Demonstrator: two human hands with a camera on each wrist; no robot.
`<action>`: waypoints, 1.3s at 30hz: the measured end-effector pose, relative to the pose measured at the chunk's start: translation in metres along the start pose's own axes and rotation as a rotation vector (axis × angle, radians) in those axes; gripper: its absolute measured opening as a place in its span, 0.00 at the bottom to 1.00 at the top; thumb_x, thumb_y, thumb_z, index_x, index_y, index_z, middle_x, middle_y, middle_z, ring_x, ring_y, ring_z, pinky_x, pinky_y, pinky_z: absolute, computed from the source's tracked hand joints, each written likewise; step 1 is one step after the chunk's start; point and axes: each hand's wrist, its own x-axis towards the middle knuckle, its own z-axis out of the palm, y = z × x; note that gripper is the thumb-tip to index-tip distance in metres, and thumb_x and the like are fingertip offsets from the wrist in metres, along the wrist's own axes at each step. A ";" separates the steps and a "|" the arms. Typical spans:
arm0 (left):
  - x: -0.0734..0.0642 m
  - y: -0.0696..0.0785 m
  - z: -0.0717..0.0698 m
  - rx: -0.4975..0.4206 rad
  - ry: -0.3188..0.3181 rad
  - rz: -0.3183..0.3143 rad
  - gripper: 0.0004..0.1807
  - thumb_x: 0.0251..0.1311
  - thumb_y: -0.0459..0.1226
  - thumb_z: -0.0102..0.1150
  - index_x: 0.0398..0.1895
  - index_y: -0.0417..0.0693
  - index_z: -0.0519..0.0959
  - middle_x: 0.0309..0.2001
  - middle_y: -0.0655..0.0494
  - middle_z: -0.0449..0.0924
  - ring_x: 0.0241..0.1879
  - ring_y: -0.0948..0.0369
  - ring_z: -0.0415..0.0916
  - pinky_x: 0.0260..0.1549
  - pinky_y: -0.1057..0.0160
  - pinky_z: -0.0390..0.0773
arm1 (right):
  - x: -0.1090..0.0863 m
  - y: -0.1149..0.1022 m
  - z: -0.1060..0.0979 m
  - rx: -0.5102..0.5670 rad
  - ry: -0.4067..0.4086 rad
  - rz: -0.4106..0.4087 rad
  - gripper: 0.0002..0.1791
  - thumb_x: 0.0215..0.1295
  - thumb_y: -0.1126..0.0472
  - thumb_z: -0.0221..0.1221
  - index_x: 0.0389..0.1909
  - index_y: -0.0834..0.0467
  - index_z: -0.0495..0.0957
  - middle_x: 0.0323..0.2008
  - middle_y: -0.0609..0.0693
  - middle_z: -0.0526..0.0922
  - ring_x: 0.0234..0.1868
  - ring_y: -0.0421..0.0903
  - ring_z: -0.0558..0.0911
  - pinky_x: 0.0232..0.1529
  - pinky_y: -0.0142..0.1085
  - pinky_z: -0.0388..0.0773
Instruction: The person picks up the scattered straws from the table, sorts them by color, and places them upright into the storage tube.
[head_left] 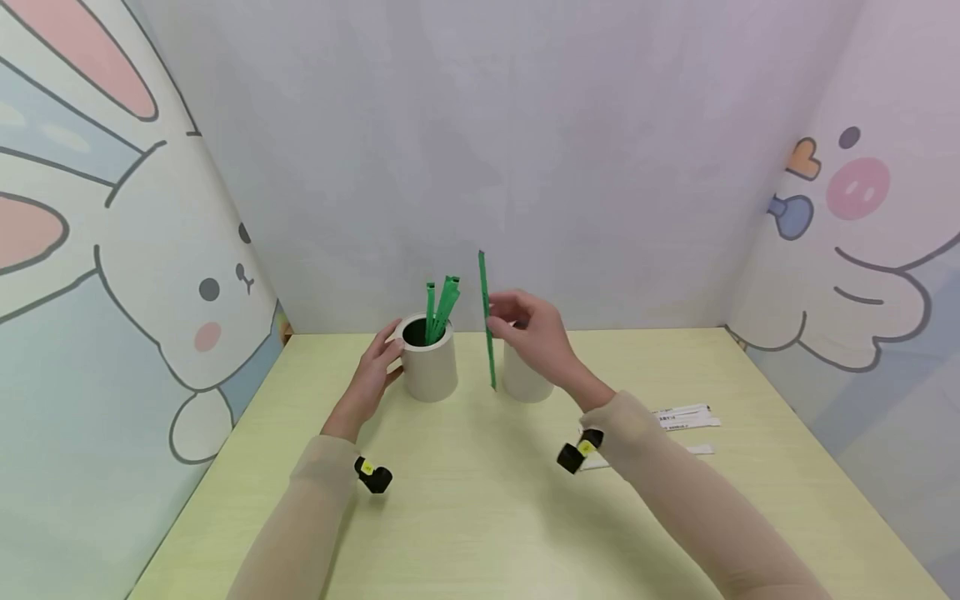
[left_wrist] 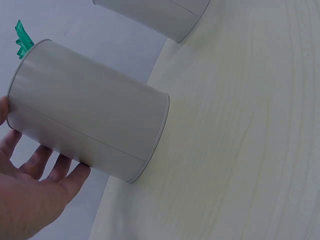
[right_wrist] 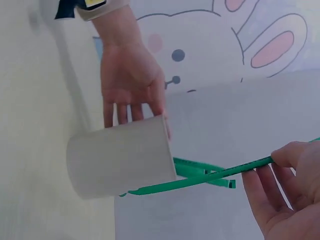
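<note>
The right hand [head_left: 531, 332] pinches a slim green strip [head_left: 491, 358], nearly upright at the head view's centre. The left hand [head_left: 367, 385] curves its spread fingers round a smooth, pale cylindrical cup [head_left: 431, 375] left of centre, crinkled green bundle [head_left: 444, 310] leaning inside. A matching cylinder [head_left: 525, 379] stands beyond the right hand; flat white strips [head_left: 688, 422] lie centre-right on wood-grained tabletop [head_left: 450, 517].

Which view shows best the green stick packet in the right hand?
The head view: the green stick packet shows both ends. The right wrist view cuts one end off; the left wrist view misses the packet.
</note>
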 end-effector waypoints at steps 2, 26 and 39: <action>0.000 -0.001 0.000 0.000 -0.002 -0.002 0.33 0.86 0.51 0.42 0.88 0.65 0.49 0.84 0.46 0.51 0.83 0.44 0.49 0.81 0.37 0.53 | 0.011 -0.005 0.010 0.054 0.051 -0.005 0.17 0.74 0.63 0.66 0.61 0.56 0.83 0.47 0.51 0.88 0.46 0.48 0.88 0.47 0.38 0.90; -0.002 0.000 -0.001 0.000 -0.012 0.003 0.33 0.86 0.51 0.42 0.88 0.64 0.48 0.84 0.45 0.51 0.83 0.43 0.49 0.80 0.36 0.52 | 0.057 0.007 0.105 0.345 0.399 0.111 0.15 0.72 0.65 0.67 0.58 0.55 0.83 0.46 0.51 0.86 0.47 0.46 0.86 0.47 0.36 0.89; -0.002 -0.002 -0.002 0.002 -0.015 0.012 0.34 0.86 0.51 0.42 0.88 0.65 0.48 0.84 0.45 0.51 0.83 0.43 0.49 0.80 0.35 0.53 | 0.043 0.031 0.106 0.177 0.278 0.185 0.21 0.70 0.64 0.68 0.63 0.57 0.80 0.53 0.54 0.86 0.54 0.52 0.87 0.55 0.39 0.87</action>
